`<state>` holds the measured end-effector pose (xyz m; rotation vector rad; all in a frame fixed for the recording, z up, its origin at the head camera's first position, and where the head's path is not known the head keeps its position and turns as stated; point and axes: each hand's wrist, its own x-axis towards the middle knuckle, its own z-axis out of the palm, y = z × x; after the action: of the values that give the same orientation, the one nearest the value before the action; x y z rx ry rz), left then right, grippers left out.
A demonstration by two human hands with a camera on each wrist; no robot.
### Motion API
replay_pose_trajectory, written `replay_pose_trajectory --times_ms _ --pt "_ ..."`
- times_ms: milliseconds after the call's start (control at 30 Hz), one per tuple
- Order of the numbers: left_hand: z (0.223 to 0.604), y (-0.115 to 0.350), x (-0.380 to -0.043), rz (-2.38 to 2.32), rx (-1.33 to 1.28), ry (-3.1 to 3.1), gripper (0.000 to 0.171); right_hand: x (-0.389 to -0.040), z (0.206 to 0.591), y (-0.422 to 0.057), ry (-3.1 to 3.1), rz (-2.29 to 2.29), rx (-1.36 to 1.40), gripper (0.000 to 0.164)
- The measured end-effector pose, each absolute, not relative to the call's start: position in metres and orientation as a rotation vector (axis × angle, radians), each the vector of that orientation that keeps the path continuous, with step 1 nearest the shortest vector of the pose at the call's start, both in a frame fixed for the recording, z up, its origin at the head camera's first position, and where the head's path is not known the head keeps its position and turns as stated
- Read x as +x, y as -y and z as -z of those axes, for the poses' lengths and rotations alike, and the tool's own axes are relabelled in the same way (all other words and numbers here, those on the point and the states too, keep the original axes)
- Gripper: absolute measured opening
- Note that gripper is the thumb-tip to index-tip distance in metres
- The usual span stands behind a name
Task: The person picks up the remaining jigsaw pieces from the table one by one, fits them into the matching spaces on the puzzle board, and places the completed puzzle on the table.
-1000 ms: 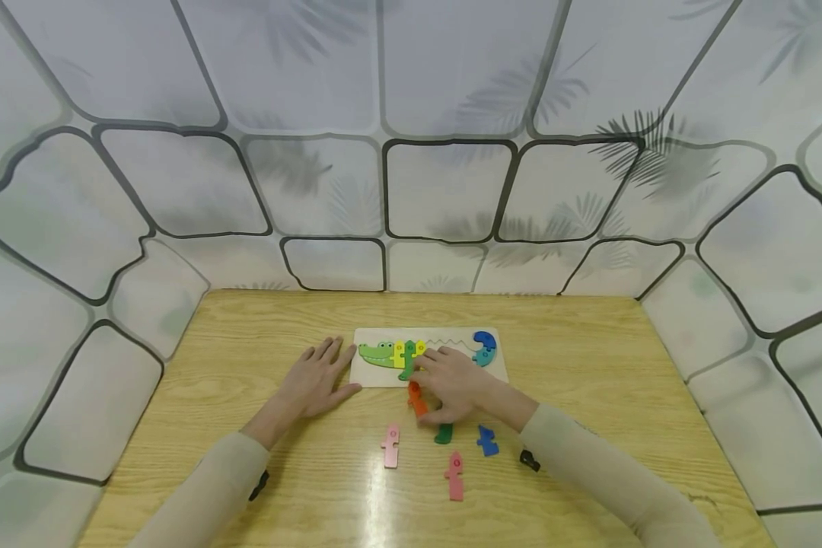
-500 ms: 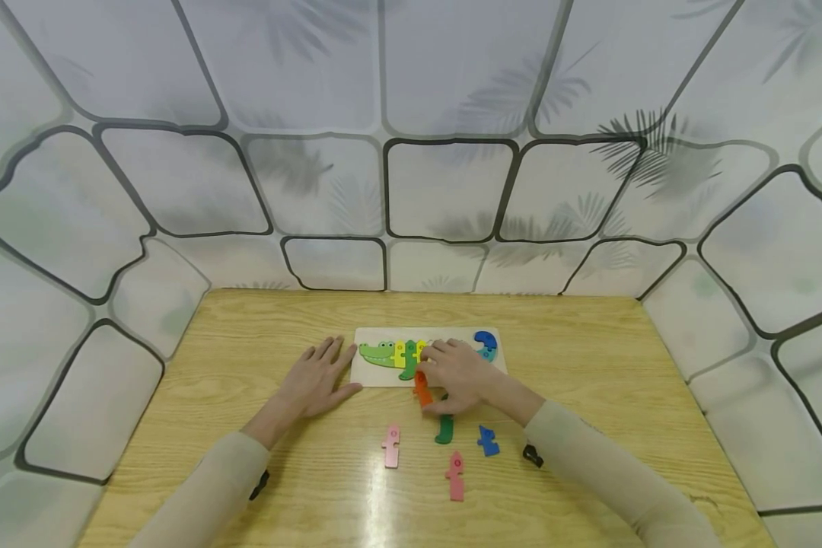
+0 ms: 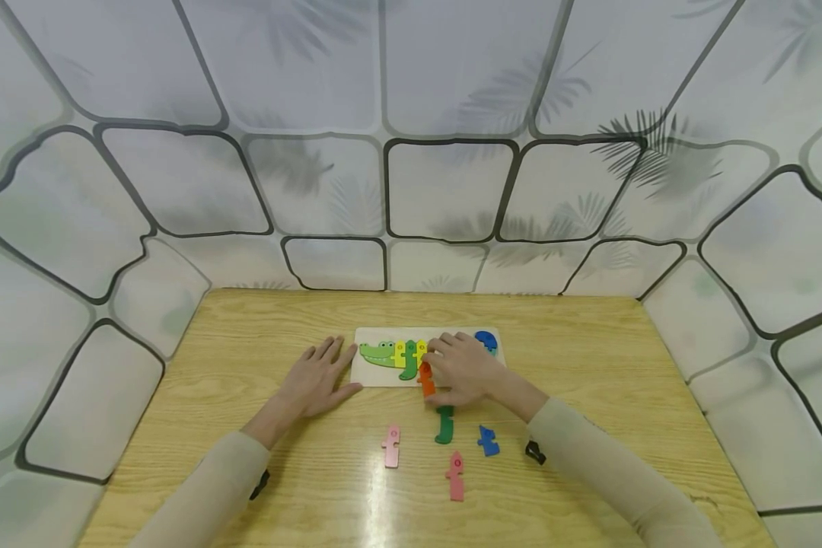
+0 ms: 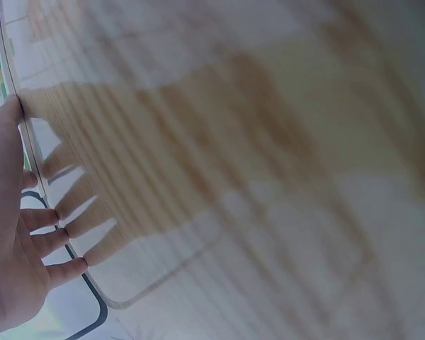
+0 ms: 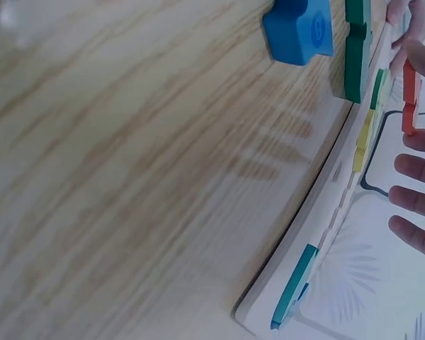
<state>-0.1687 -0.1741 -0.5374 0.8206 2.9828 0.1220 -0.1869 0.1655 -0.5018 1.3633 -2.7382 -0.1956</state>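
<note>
now your right hand [image 3: 467, 369] pinches the orange piece [image 3: 428, 384] over the board [image 3: 373, 379] bearing the crocodile head [image 3: 377, 355]; your left hand [image 3: 317, 380], fingers spread, touches the board's edge.

Camera arrangement: one head view, two wrist views.
Your head camera faces forward and down, far enough back to frame the bench [image 3: 281, 320], your left hand [image 3: 318, 380], your right hand [image 3: 462, 369], the puzzle board [image 3: 370, 378] and the patterned wall [image 3: 445, 183]. Your left wrist camera looks low and close across the bench toward the wall, rolled steeply, with the left hand at its left edge. Your right wrist camera looks across the bench at close range, also rolled, with the right hand at its right edge. The head and right wrist views share the puzzle board and the orange piece [image 3: 428, 380].
</note>
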Motion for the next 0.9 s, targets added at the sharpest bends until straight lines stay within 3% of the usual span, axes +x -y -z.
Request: replay_pose_trajectory --times_ms 900 --pt "0.536 0.174 -0.169 -0.108 0.828 -2.979 0.081 -0.202 0.513 -0.177 2.842 0.19 1.167 0.08"
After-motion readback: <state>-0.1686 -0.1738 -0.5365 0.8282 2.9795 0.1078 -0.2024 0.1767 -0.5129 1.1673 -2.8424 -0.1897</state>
